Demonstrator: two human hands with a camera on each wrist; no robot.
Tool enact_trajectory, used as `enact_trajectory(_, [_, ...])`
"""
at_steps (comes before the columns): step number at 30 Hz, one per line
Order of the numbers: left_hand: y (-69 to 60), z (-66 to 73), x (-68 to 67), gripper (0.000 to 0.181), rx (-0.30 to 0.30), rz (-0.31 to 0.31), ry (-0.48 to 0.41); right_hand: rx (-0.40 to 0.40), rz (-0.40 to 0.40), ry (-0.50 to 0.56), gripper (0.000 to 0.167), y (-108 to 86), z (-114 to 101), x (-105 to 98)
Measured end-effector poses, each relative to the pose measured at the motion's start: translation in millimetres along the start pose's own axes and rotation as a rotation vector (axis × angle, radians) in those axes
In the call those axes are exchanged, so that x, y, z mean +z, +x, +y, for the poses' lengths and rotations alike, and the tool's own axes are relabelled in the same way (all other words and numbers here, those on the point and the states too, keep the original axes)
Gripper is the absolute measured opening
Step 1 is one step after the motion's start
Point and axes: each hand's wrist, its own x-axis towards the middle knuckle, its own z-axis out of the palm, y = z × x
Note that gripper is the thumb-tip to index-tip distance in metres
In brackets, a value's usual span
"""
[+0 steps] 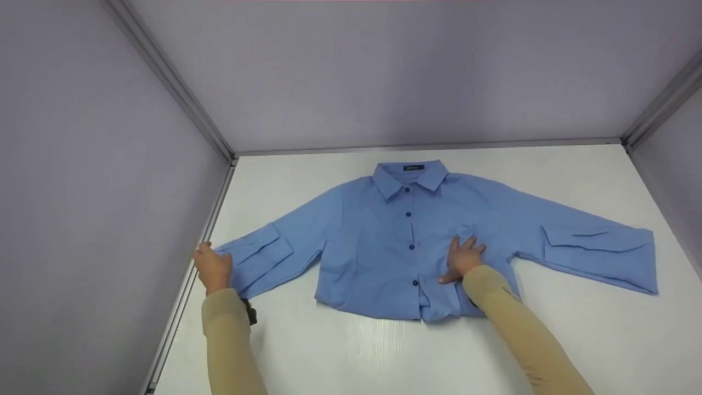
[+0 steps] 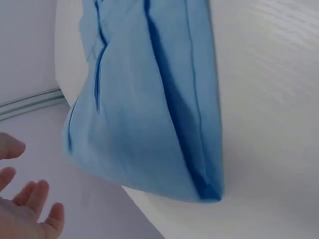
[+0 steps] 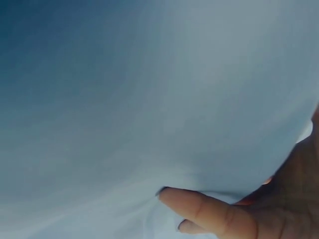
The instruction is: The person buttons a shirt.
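Observation:
A blue button-up shirt (image 1: pixel 373 241) lies front up on the white table, its collar (image 1: pixel 408 178) toward the back wall. Both sleeves are doubled back, with the cuffs lying over them; the hem edge looks tucked under. Beside the folded end of the left-side sleeve (image 1: pixel 258 255) is my left hand (image 1: pixel 214 269), its fingers loosely bent. The left wrist view shows this hand (image 2: pixel 27 214) apart from the sleeve (image 2: pixel 129 119), holding nothing. My right hand (image 1: pixel 463 259) rests on the shirt front with fingers spread. Blue cloth (image 3: pixel 149 99) fills most of the right wrist view.
The white table (image 1: pixel 351 356) is bordered by a grey back wall (image 1: pixel 373 82) and side walls, with metal rails along the joins. The left-side sleeve reaches close to the left wall (image 1: pixel 98 219). The other folded sleeve (image 1: pixel 600 247) extends toward the right edge.

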Motion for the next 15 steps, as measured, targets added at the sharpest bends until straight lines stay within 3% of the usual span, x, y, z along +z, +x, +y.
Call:
enact_trajectory(2, [-6.0, 5.4, 12.7, 0.051, 0.013, -0.139, 0.105, 0.008, 0.004, -0.004, 0.111, -0.8, 1.8, -0.8])
enact_trajectory(5, [-23.4, 23.0, 39.5, 0.055, 0.140, -0.328, 0.233, 0.003, 0.014, -0.032, 0.110, -1.5, 4.1, -1.5])
enact_trajectory(8, [-50.3, 49.9, 72.0, 0.056, 0.340, -0.385, 0.276, -0.006, 0.010, -0.045, 0.110, -1.1, 5.3, -0.2])
enact_trajectory(10, [-69.9, 69.1, 92.0, 0.060, 0.473, -0.396, 0.262, -0.009, -0.001, -0.038, 0.110, -0.1, 5.2, 0.8])
enact_trajectory(13, [-93.9, 91.0, 117.7, 0.072, 0.646, -0.464, 0.259, -0.006, -0.015, -0.025, 0.112, 2.0, 5.0, 2.4])
enact_trajectory(15, [-105.1, 100.8, 132.0, 0.082, 0.688, -0.546, 0.294, -0.006, -0.017, -0.030, 0.113, 3.3, 7.0, 2.8])
